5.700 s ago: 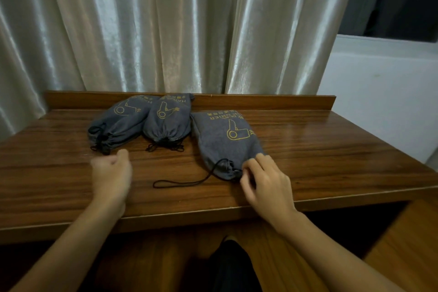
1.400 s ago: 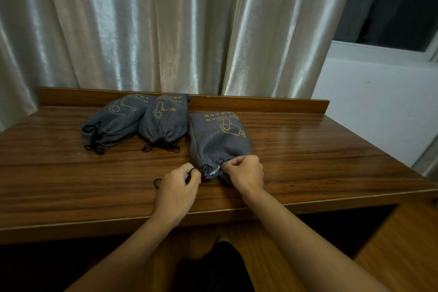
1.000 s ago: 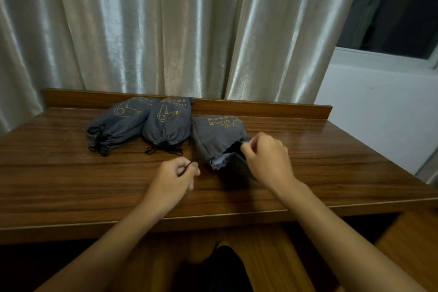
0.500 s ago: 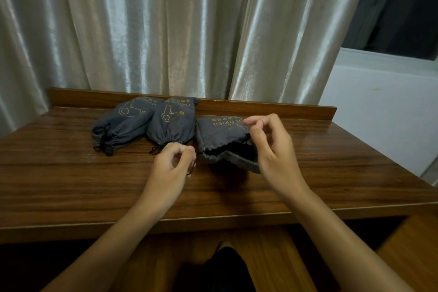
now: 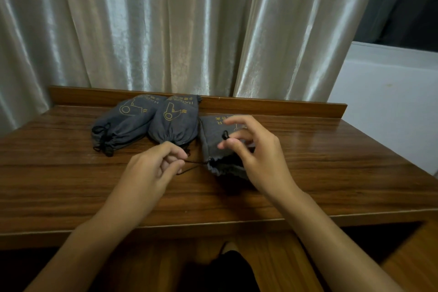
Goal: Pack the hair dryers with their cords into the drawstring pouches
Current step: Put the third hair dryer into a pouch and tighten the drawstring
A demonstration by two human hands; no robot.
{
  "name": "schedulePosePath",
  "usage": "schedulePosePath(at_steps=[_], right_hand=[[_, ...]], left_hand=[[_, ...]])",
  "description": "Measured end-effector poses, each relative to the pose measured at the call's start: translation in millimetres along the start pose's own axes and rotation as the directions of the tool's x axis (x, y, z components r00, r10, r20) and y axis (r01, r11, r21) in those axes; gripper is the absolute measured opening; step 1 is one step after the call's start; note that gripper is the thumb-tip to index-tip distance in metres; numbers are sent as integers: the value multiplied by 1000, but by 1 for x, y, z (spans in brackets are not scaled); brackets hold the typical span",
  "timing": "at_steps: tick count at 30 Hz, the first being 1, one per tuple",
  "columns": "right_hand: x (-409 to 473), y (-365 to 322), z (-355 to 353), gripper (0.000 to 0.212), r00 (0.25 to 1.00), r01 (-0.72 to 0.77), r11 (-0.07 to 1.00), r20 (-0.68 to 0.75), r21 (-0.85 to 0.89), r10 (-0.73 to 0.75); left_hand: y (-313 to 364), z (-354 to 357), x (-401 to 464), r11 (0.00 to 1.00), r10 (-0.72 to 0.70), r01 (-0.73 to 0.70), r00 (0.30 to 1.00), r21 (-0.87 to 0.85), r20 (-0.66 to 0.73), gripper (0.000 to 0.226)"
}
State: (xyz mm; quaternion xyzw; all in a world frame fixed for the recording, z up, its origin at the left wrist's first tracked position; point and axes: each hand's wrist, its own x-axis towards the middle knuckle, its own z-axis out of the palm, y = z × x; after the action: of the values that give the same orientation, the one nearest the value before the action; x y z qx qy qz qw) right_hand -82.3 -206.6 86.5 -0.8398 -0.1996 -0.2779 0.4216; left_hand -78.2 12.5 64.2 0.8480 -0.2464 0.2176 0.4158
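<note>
Third pouch, right of two cinched pouches, mouth now reopened. Left hand pinches drawstring; right hand pinches cord toggle. Closure undone; dryer unseen.

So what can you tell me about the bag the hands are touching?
The right pouch is soft grey cloth with yellow print, lying on the wooden table beside two tied pouches. Its mouth faces the person and gapes open, dark inside. A thin black drawstring runs from the mouth to the left hand, which pinches it. The right hand pinches a black cord bit above the pouch and hides part of it.
</note>
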Motion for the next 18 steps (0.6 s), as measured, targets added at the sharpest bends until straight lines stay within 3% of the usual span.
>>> schedulePosePath(at_steps=[2,5,10,15,18], right_hand=[[6,6,11,17,999,-22,1000,26,-5,23],[8,22,27,7,990,-118,992,73,-46,121],[-11,45,41,12,946,-310,943,142,123,293],[-24,53,47,11,944,-325,930,123,174,307],[-27,53,46,8,947,-320,922,116,218,301]], left_hand=[[0,-6,-2,995,69,-71,997,75,19,11],[-6,-5,-12,996,25,-34,994,85,104,11],[-25,16,-37,943,15,-126,940,307,340,14],[-27,40,-34,965,-138,112,986,237,96,20],[-18,60,-25,941,-250,208,959,268,133,44]])
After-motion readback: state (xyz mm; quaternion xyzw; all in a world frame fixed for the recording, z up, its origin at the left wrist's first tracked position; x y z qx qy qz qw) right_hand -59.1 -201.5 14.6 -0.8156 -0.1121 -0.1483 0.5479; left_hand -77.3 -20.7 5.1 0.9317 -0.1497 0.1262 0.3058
